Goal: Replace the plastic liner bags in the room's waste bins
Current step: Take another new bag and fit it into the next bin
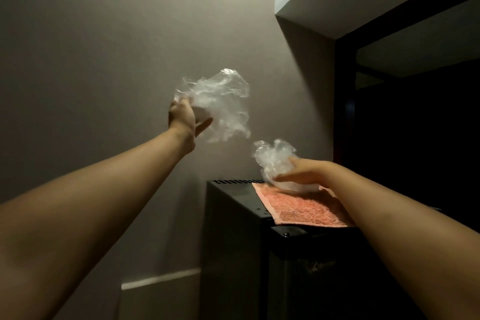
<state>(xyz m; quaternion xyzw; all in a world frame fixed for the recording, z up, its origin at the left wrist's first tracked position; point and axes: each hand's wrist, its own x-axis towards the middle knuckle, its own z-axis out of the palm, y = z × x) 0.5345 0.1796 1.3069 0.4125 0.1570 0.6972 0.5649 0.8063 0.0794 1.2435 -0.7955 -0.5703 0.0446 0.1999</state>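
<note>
The fingers of the left hand are hidden behind the blurred clear bag. The lower frame edge crops the black cabinet.

A pink towel lies flat atop a black mini fridge, against its right edge, beside a grey wall.

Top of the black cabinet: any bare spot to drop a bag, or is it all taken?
Bare strip on the black cabinet top, between its left edge and the pink towel. The towel's near half is also uncovered. Crowded at the towel's far end: the right hand holds a crumpled bag there.
</note>
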